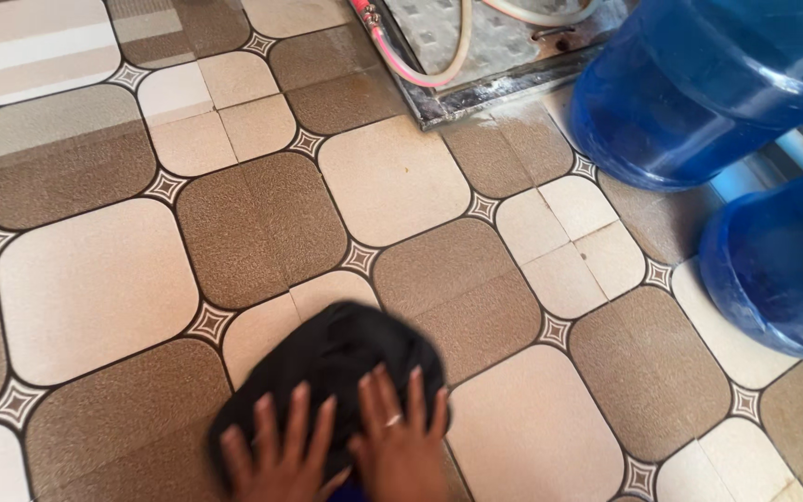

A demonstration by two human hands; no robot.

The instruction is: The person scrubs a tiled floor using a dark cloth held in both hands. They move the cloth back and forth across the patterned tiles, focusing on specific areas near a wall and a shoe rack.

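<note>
- Left hand [281,451] and right hand [400,435] lie flat, fingers spread, pressing a black cloth [332,358] onto the tiled floor [95,288].
- Two blue water jugs [690,93], contents unclear, stand up and right of the hands.

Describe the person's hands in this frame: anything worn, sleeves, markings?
Two bare hands, no gloves. The left hand wears nothing visible on its fingers. The right hand has a thin, light metal ring on one finger. No sleeves, watch or bracelets show; the wrists are cut off by the bottom edge of the picture. A bit of blue shows at that edge between the hands; what it is cannot be told.
</note>
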